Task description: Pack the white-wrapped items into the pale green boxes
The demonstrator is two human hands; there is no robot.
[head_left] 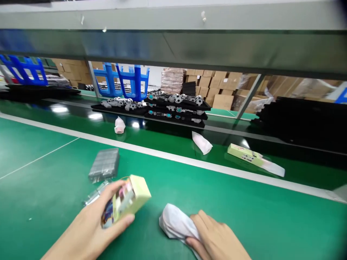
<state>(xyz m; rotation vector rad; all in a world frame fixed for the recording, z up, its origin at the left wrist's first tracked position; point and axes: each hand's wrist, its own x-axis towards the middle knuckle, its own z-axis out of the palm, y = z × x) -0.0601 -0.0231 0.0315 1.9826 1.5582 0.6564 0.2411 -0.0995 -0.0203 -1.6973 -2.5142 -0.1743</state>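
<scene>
Closest in, down at five o'clock, the right hand (217,234) has its fingers clamped on a soft white cloth-like pouch (177,222), rounded end bulging towards ten o'clock over the green tabletop (230,202). Across at seven o'clock, the left hand (93,220) has its fingers wrapped firmly on a pale yellow-green printed cardboard box (127,202), slightly blurred, plain end tipped towards two o'clock. Box and pouch are apart, bare green between them!

Just past the left hand, at its twelve o'clock, a clear plastic-wrapped packet (96,193) peeks out, then a flat grey film-wrapped block (104,164).

Over the white stripe (162,154) we go: a second yellow-green box (244,155) at four o'clock, a white sleeve poking from its end; a slim white wrapped piece (202,142) nearer the centre; a small white bundle (119,125) at nine.

Farther out, towards twelve o'clock, stacked black trays (187,122) carry football-patterned pieces (177,98). A tall black stack (300,122) looms at three, blue plastic stools (132,79) stand at eleven, and brown cardboard cartons (208,83) fill one o'clock.
</scene>
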